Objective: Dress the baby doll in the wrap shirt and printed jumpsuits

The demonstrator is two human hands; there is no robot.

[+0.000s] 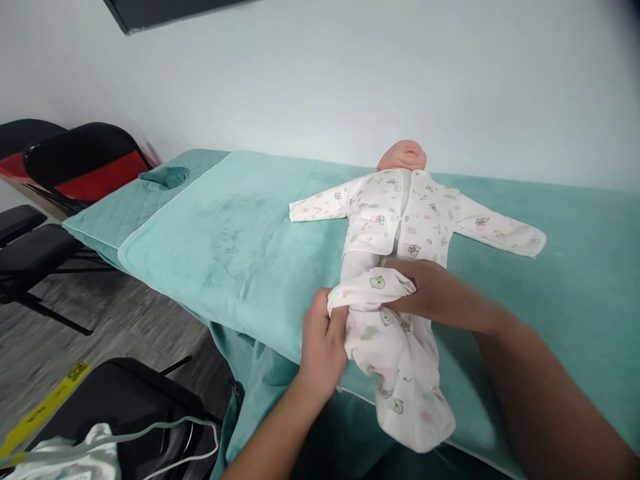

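A baby doll (400, 157) lies on its back on the green bed, head toward the wall. It wears a white printed baby jacket (373, 217) with both sleeves spread wide and the front partly parted. Printed baby pants (407, 380) cover the lower body, their legs hanging toward the bed's near edge. My left hand (325, 333) is closed on the pants' waistband at the left side, thumb on the cloth. My right hand (425, 290) pinches the waistband near the middle, some of its fingers hidden by fabric. White material shows at the doll's belly between jacket and pants.
The green bed cover (250, 240) runs along the white wall, with a quilted section (155, 193) at the left end. Black and red chairs (85, 160) stand left. A black seat (120, 400) at lower left carries white cloth (85, 457) and a pale cord (165, 427).
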